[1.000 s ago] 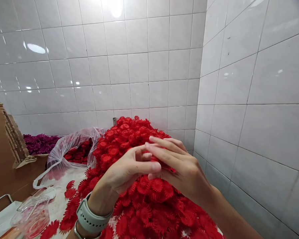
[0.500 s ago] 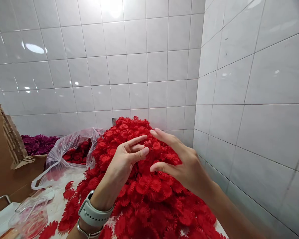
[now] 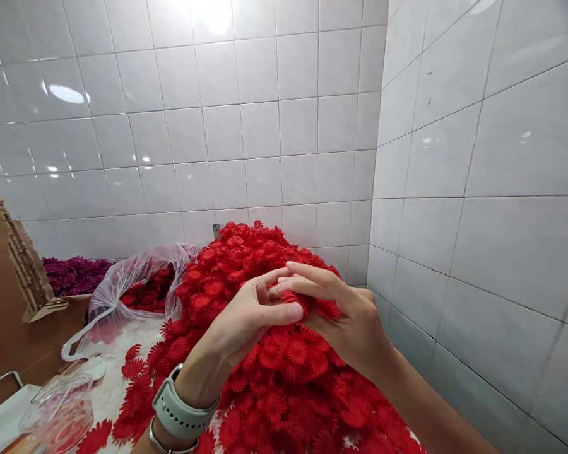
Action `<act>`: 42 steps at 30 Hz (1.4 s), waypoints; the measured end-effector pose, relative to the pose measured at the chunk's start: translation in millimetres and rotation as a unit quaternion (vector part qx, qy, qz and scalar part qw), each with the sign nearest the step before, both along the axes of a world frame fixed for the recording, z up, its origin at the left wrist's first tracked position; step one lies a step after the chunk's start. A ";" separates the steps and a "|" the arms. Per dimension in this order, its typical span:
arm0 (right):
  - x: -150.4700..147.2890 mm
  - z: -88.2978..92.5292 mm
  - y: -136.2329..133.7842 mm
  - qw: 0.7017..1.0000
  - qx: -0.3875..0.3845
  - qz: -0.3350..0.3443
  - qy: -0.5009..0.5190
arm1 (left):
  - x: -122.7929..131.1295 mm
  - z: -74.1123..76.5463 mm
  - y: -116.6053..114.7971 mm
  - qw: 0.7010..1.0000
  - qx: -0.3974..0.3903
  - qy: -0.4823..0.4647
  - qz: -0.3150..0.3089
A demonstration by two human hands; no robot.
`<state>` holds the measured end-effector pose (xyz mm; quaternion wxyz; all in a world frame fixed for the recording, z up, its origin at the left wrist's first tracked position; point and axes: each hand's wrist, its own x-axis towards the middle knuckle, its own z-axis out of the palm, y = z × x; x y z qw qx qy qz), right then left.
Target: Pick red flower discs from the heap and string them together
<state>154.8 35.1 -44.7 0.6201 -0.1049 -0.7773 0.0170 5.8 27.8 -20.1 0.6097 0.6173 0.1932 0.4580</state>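
A red artificial flower head (image 3: 294, 299) with fringed petals sits between my two hands, partly covered by fingers. My left hand (image 3: 253, 309), with a pale watch and a bracelet on its wrist, pinches it with the thumb across the front. From the other side, my right hand (image 3: 343, 306) curls its fingers over the flower, its thumb partly hidden behind it. The fingertips of both hands meet at the top. Below and behind them rises a large heap of red flower heads (image 3: 298, 378).
At left stand a cardboard box (image 3: 9, 271), a clear plastic bag (image 3: 99, 302) with darker red flowers, and a pile of purple flowers (image 3: 73, 274). A clear plastic container (image 3: 59, 413) lies in front. White tiled walls (image 3: 265, 126) close off the back and right.
My hands have come together. The right hand has moved down and left and closed over a red flower head, and the left hand has shifted slightly right.
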 end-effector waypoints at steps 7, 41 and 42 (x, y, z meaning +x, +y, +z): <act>7.9 8.4 -9.2 0.998 -0.035 0.024 -0.048 | -6.1 4.4 -3.5 0.998 0.017 0.036 0.042; -2.9 9.7 -15.5 0.941 -0.179 0.081 0.274 | 51.8 -19.3 -26.0 0.987 -0.053 -0.013 0.152; -2.3 9.3 -15.3 0.945 -0.167 0.070 0.273 | 51.6 -19.4 -25.5 0.987 -0.050 -0.012 0.150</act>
